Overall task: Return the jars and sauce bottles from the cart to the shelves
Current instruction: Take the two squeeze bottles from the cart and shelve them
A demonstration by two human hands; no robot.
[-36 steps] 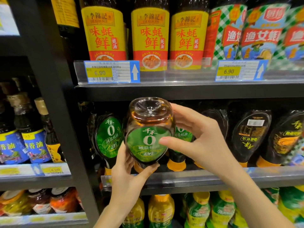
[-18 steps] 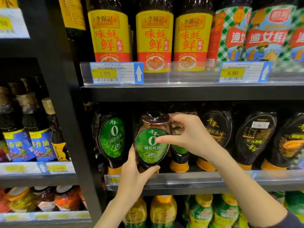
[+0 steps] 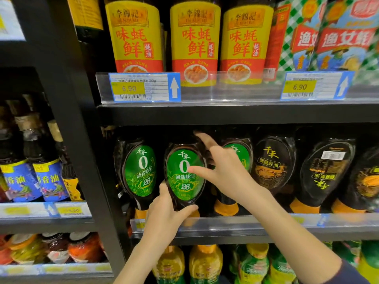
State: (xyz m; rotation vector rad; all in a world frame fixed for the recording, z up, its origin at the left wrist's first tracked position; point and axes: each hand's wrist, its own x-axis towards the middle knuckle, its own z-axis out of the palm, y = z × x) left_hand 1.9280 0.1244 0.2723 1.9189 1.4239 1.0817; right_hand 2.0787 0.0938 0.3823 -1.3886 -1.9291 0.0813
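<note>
A dark oyster-sauce squeeze bottle with a green oval label [image 3: 184, 175] stands cap-down on the middle shelf [image 3: 256, 224], second in its row. My left hand [image 3: 164, 218] grips its narrow lower part from below, thumb on the right side. My right hand [image 3: 223, 171] is at the bottle's right, fingers stretched up past its top edge and thumb tip touching the label. The orange cap is mostly hidden behind my left hand.
A matching green-label bottle [image 3: 141, 171] stands just left, another [image 3: 240, 154] behind my right hand, and dark-label bottles [image 3: 270, 165] further right. Yellow sauce bottles [image 3: 194, 44] fill the shelf above. A black upright [image 3: 82, 140] separates sesame oil bottles [image 3: 47, 177] and jars [image 3: 57, 249].
The bottle went from tilted out in front of the shelf to upright in the row. My right hand's fingers have straightened and loosened off its top.
</note>
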